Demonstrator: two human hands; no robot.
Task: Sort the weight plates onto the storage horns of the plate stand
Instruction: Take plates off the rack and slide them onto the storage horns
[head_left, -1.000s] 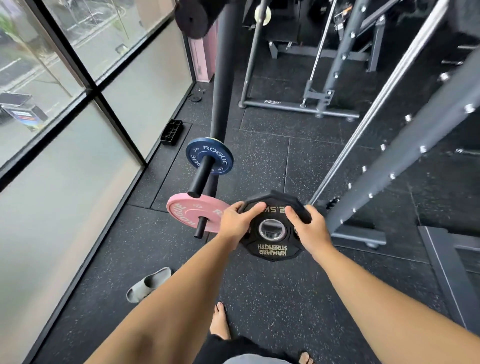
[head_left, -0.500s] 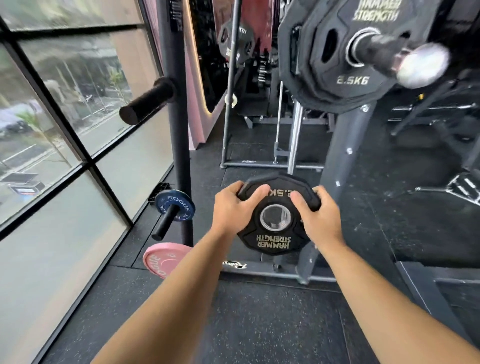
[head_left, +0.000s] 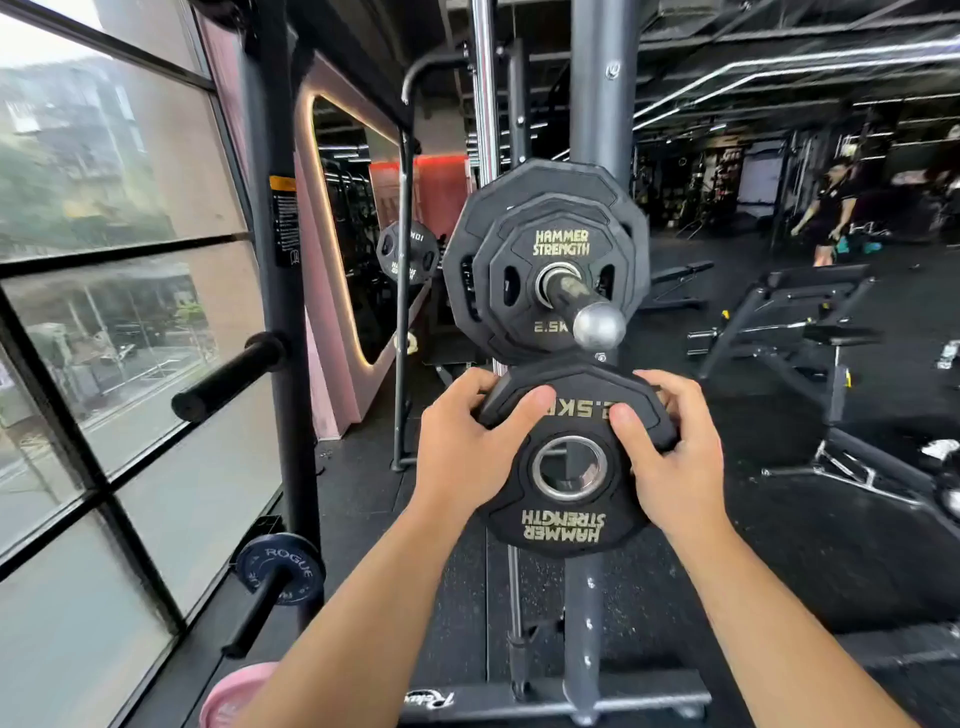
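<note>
Fingers (head_left: 524, 410) of left hand (head_left: 462, 452) and right hand (head_left: 675, 457) grip one loose plate (head_left: 566, 525), two stored plates (head_left: 561, 244) on horn (head_left: 576, 301)

Left grip (head_left: 467, 447) and right grip (head_left: 670, 457) side by side, curled, thumbs inward

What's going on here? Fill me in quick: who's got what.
A person grips a black 2.5 kg plate with both hands, left hand and right hand on its upper rim. It is just below a chrome-tipped horn that already carries a small plate in front of a larger plate. It is not on the horn yet. To the left, a blue plate sits on a lower horn.
</note>
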